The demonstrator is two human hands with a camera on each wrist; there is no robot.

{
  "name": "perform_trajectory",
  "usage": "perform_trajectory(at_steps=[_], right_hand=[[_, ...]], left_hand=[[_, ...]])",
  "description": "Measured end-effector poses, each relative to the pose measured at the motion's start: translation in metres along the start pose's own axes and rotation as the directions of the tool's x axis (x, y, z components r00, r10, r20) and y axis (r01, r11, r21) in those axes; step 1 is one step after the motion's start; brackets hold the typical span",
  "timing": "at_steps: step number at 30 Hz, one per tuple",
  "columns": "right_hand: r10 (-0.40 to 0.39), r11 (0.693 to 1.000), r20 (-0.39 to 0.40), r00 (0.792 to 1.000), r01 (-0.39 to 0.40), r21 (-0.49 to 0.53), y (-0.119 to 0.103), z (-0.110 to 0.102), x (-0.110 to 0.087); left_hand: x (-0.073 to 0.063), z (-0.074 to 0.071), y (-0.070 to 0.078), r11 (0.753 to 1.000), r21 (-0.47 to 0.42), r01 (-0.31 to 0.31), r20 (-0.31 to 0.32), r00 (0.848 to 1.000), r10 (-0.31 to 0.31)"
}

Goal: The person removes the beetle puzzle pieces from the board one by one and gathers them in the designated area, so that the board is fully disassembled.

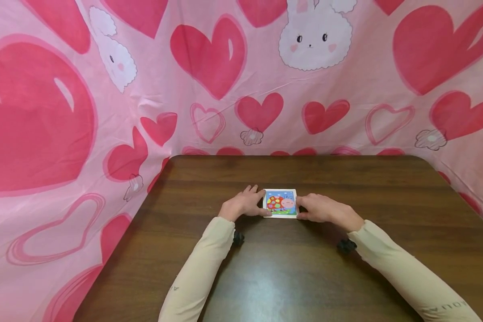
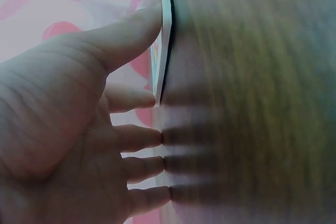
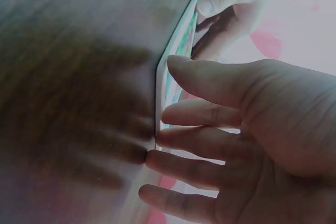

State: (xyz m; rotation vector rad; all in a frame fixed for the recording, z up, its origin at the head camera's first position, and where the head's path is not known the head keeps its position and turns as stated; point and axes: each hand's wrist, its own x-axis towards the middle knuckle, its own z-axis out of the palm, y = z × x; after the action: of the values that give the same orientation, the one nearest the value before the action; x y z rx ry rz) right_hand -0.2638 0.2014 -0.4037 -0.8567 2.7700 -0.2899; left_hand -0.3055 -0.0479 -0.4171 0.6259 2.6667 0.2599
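A small white-bordered picture board (image 1: 280, 204) with a cartoon ladybug lies on the wooden table, its edge showing as a thin pale slab in both wrist views. At its left side is my left hand (image 1: 244, 203); the thumb (image 2: 142, 22) rests on the border near the close corner and the index finger reaches the far corner. The other left fingertips touch the table, spread and fairly straight. My right hand (image 1: 318, 207) is at the opposite side, thumb (image 3: 181, 66) on the border and fingers (image 3: 178, 137) extended along the right edge.
The brown wooden table (image 1: 281, 268) stretches around the board on all sides. Pink cloth (image 1: 330, 85) with hearts and rabbits hangs behind the table and along its left and right sides. Dark wrist cameras (image 1: 346, 246) sit under the cream sleeves (image 1: 203, 268).
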Motion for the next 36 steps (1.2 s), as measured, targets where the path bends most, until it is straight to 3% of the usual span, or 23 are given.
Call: perform_trajectory(at_steps=[5,11,18,36], right_hand=[[0.032,0.999,0.046,0.998,-0.034,0.025,-0.001,-0.006,0.004],[-0.013,1.000,-0.052,0.999,0.013,0.009,-0.001,-0.009,0.014],[-0.010,0.995,-0.126,0.992,0.022,0.093,-0.005,-0.013,0.024],[0.002,0.989,-0.154,0.988,0.021,0.146,-0.008,-0.006,0.052]], left_hand=[[0.000,0.000,0.001,1.000,-0.008,-0.001,-0.002,1.000,0.001],[-0.001,0.001,0.001,1.000,-0.012,0.004,-0.009,1.000,-0.004],[0.000,0.001,0.002,1.000,0.000,0.004,-0.007,1.000,-0.004],[0.002,0.002,0.000,1.000,0.015,-0.019,-0.012,1.000,0.019]])
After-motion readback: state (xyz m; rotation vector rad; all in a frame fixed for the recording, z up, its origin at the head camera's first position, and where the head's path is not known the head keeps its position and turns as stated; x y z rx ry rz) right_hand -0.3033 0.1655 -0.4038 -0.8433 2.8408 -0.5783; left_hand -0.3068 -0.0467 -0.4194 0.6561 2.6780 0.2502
